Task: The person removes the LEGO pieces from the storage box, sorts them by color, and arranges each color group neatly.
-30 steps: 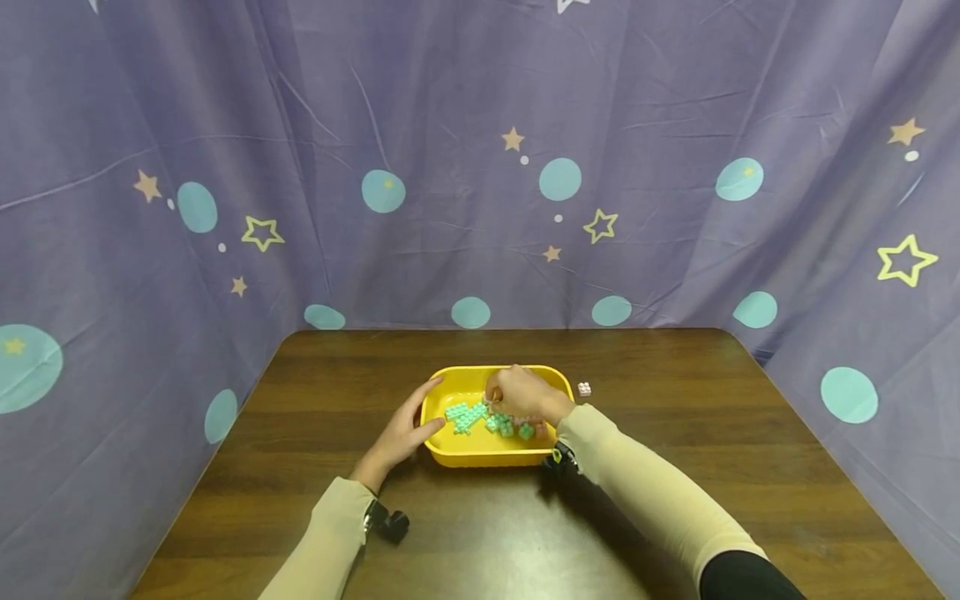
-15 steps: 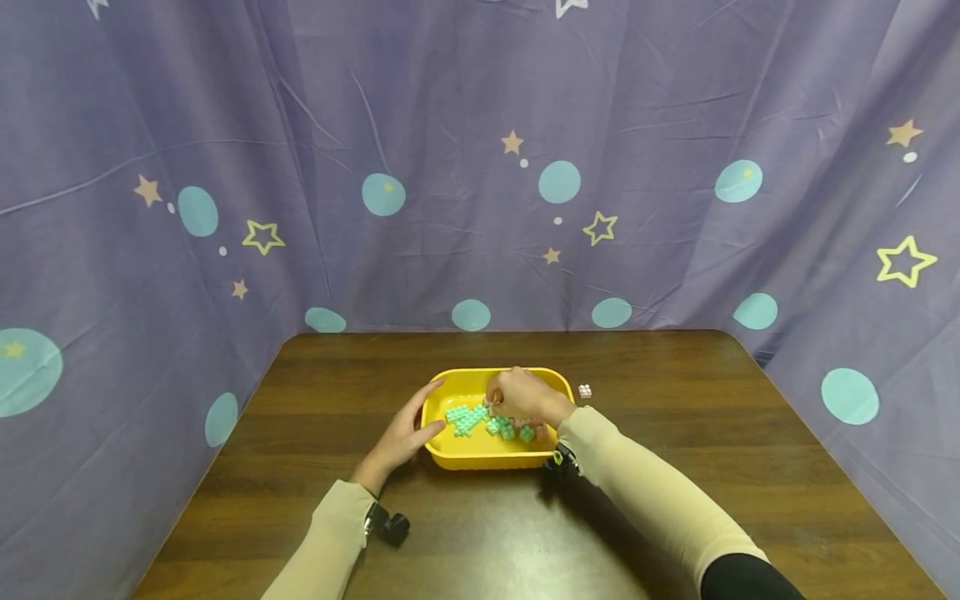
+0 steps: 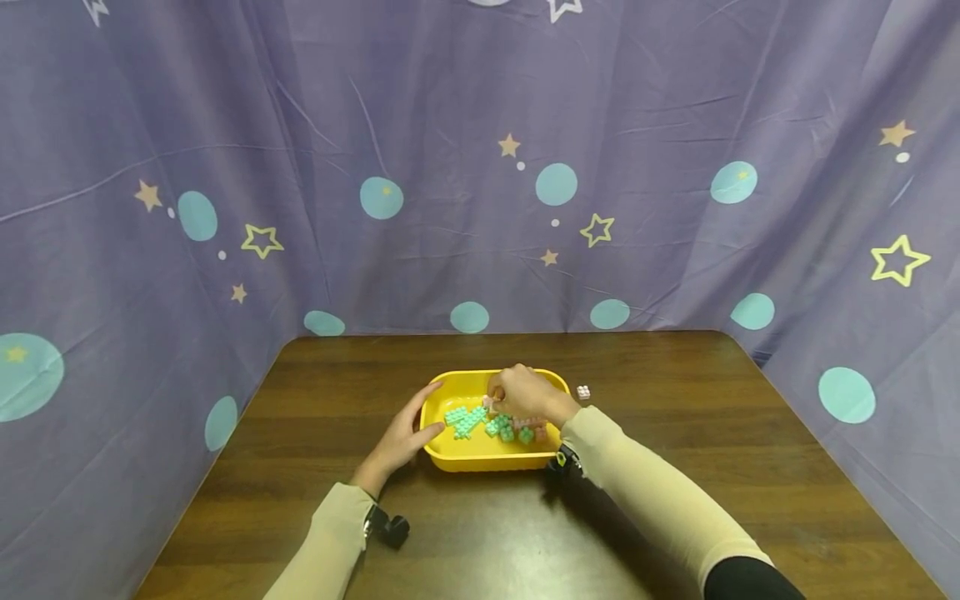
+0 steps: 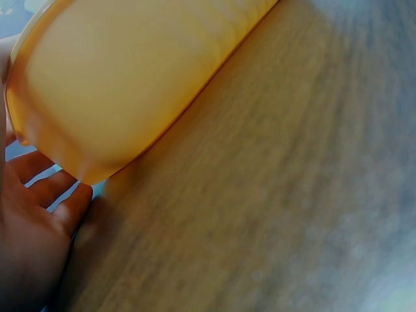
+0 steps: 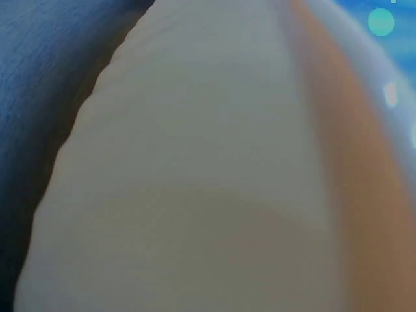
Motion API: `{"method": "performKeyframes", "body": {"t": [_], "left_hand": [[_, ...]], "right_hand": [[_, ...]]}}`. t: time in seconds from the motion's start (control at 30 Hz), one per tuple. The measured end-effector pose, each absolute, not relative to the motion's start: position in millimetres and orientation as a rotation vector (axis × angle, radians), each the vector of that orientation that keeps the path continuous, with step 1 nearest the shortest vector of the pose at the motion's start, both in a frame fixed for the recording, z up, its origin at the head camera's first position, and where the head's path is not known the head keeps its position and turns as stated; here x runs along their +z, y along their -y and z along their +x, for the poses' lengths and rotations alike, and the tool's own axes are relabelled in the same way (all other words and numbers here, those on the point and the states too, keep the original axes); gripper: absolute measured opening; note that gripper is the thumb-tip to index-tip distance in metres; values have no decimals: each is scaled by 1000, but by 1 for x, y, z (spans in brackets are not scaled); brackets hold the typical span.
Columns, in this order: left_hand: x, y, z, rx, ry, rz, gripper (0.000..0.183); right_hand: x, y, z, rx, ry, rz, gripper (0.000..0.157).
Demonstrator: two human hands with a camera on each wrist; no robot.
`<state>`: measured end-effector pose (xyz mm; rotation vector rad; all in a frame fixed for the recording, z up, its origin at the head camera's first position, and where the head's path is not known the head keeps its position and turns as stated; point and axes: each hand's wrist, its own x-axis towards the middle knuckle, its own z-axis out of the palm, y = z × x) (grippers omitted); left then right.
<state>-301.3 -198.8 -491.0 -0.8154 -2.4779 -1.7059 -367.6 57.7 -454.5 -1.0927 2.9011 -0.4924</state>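
Note:
A shallow yellow plastic bin (image 3: 480, 463) sits on the table in the head view, holding mint-green toy bricks (image 3: 468, 420) on its left and several more around its middle. My left hand (image 3: 401, 435) holds the bin's left end, thumb over the near rim and fingers along the outer wall; the left wrist view shows those fingers (image 4: 49, 185) beside the bin's corner. Inside the bin, my right hand (image 3: 528, 395) is curled, pinching a small pale pink brick (image 3: 489, 403) at its fingertips. Pink bricks (image 3: 542, 433) lie partly hidden under that hand.
One pale pink brick (image 3: 583, 392) lies on the wooden table (image 3: 660, 375) just right of the bin. A purple curtain (image 3: 420, 250) with stars and dots hangs behind the table. A pale sleeve (image 5: 195, 156) fills most of the right wrist view.
The head view has shifted slightly. Both hands stay in nearly the same places, with only a small movement of the right hand at the pink brick.

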Motion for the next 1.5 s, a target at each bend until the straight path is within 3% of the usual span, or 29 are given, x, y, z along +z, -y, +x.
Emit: {"method": "performKeyframes", "body": {"t": [0.7, 1.1, 1.5], "left_hand": [[-494, 199, -300, -1670, 2486, -798, 68], [-492, 200, -301, -1664, 2484, -797, 68], [-491, 198, -301, -1672, 2483, -812, 67]], "right_hand": [[-423, -90, -361, -645, -2996, -1035, 13], [-404, -138, -361, -710, -3142, -856, 8], [-415, -192, -361, -809, -3203, -743, 10]]}}
